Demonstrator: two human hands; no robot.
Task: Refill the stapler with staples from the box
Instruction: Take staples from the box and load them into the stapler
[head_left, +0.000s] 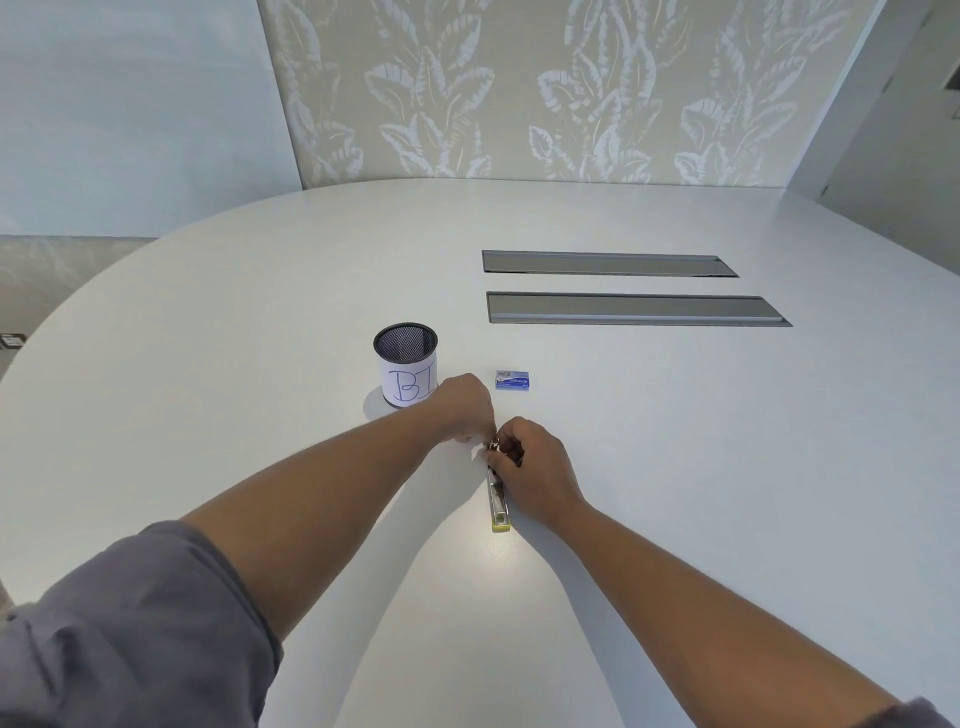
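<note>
Stapler (498, 501) lies flat on the counter (675, 467), lengthwise toward me, yellow end nearest, metal channel showing, so it looks opened up. My right hand (535, 467) has its fingers curled round the far end, grip closed on the stapler w/ something small and metallic showing right at the fingertips. My left hand (465, 410) is curled in tight at that same far tip, touching or nearly touching the right; can't tell whether it pinches staples, the stapler or nothing, too small and hidden by knuckles. Staple box (512, 380) sits near, just beyond my hands, right of the mesh cup (405, 370), lid state unclear.

Risks, as I judge it:
- If that's a staple strip, it's brittle; a skewed feed into the channel would snap it and scatter bits across the counter.
- Spring pusher may slip off my fingertips and snap fwd, pinching skin.
- Only one end is held down, so the near end could pivot or slide on this smooth counter.
</note>
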